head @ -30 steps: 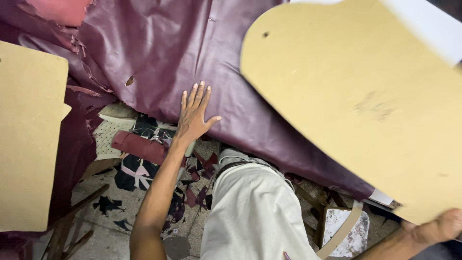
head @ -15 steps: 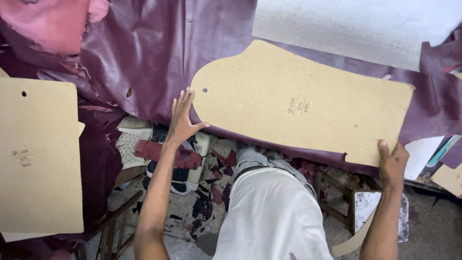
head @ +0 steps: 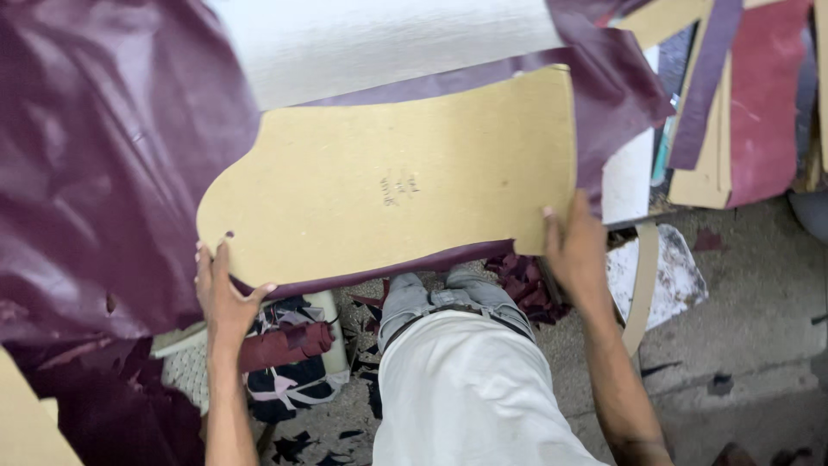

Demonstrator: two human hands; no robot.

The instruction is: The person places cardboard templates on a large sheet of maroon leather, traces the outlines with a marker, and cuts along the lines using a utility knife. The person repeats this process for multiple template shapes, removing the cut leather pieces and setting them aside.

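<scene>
Both hands rest on a tan cardboard pattern point(head: 388, 185) that lies flat on a dark maroon leather sheet point(head: 103, 173) spread over the tabletop. The left hand point(head: 222, 293) lies open at the pattern's rounded near-left end, fingers spread on its edge with the thumb out to the side. The right hand point(head: 576, 246) pinches the near-right corner, thumb on top; how far the fingers curl beneath cannot be told.

As a judgement, the leather looks slack and overhangs the near edge, so uneven pressure could let the pattern slide or pucker the hide beneath it. The pattern's near edge also sits close to the leather's border, leaving little margin.

No open container shows. Below the tabletop sits a dark patterned bag point(head: 285, 388) with a maroon leather roll point(head: 285, 343) lying against it, scraps point(head: 526, 280) scattered around.
</scene>
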